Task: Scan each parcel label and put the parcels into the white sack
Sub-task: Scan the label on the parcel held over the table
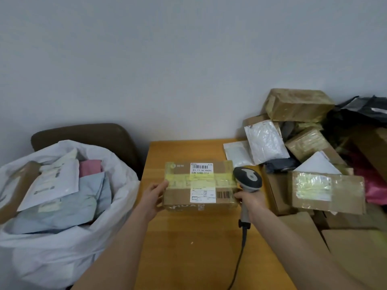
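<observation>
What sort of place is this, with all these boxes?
Probably a small parcel sorting room: a pile of taped boxes and mailers, a barcode scanner in the right hand, and a white sack holding parcels.

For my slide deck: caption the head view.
Left hand holds a labelled box; right hand grips a scanner beside it.

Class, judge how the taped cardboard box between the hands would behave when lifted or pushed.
The cardboard box is probably stiff: its faces look flat, edges square. Glossy yellow tape may feel slippery. Broad and low, it should slide rather than tip.
</observation>
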